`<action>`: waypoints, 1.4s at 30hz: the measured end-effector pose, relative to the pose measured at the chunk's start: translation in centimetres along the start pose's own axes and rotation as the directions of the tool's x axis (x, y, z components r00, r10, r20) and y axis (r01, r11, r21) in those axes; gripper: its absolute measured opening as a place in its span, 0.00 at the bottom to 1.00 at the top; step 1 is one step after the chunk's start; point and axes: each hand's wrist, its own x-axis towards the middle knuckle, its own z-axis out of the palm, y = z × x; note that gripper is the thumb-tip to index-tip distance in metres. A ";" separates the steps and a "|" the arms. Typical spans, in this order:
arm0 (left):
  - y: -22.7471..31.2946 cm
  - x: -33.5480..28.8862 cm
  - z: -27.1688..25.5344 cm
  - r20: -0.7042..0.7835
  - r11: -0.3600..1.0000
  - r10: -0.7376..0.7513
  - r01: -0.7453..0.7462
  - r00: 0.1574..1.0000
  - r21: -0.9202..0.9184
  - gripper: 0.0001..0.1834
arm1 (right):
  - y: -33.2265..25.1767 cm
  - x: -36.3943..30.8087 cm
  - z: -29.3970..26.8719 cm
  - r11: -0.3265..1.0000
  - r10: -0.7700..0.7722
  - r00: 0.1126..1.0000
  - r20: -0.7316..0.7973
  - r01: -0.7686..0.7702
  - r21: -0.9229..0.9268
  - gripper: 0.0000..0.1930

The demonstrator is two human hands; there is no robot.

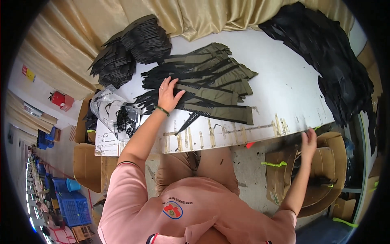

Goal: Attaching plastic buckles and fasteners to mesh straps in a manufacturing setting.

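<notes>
My left hand (167,96) lies flat with spread fingers on the black ends of a fanned pile of olive-and-black fabric pieces (221,94). Nothing is gripped in it. One narrow black strip (188,123) sticks out of the pile toward the table's front edge. Off to the right, my right hand (308,140) is raised at the front edge of the white table (284,97), over a cardboard box (330,153). Its fingers are stretched out, and I see nothing held in them. A bit of yellow-green material (321,126) shows beside the fingertips.
Stacks of black pieces (146,38) stand at the back left. Near the left edge lies a clear plastic bag (107,103) with black buckle-like parts (124,120). A long black heap (313,44) covers the right side. Another carton (87,168) stands below left; gold curtains (195,18) hang behind.
</notes>
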 end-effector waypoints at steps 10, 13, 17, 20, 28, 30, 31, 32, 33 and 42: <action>2.8 -2.4 4.6 0.351 0.979 -0.201 0.203 0.915 0.033 0.45 | -15.8 -5.3 26.8 0.789 -0.570 0.621 0.538 0.597 0.145 0.26; 3.7 -4.0 4.5 0.332 0.977 -0.190 0.212 0.924 -0.029 0.45 | -15.8 -9.0 28.6 0.753 -0.554 0.552 0.623 0.652 0.092 0.25; 2.7 -4.9 3.5 0.313 0.951 -0.134 0.210 0.940 -0.225 0.42 | -16.1 -10.6 28.1 0.808 -0.465 0.565 0.682 0.585 0.066 0.20; 2.5 -5.0 1.3 0.122 0.895 -0.050 0.099 0.991 -0.435 0.39 | -17.2 -10.0 27.4 0.816 -0.441 0.557 0.703 0.575 0.056 0.16; 3.2 -10.0 -3.2 0.473 0.898 0.256 -0.026 0.843 -0.439 0.14 | -24.3 -10.3 24.2 0.867 -0.317 0.550 0.773 0.499 0.001 0.11; 1.2 -11.9 -2.5 0.311 0.847 0.336 -0.141 0.889 -0.513 0.12 | -23.1 -9.8 23.3 0.841 -0.400 0.538 0.742 0.537 0.064 0.12; 0.8 -12.5 -3.1 0.322 0.811 0.309 -0.072 0.895 -0.580 0.12 | -22.9 -9.5 22.5 0.843 -0.385 0.543 0.747 0.536 0.045 0.11; 0.7 -12.5 -4.2 0.330 0.781 0.311 -0.042 0.891 -0.623 0.11 | -23.2 -8.9 21.2 0.838 -0.377 0.532 0.758 0.545 0.035 0.11; 0.6 -12.6 -5.1 0.451 0.826 0.279 0.027 0.848 -0.562 0.12 | -22.0 -8.4 20.1 0.819 -0.408 0.558 0.722 0.574 0.019 0.10; -1.3 -17.2 -10.9 0.831 0.555 0.079 0.668 0.550 -0.495 0.12 | -17.8 -7.2 22.0 0.695 -0.233 0.465 0.854 0.694 -0.187 0.12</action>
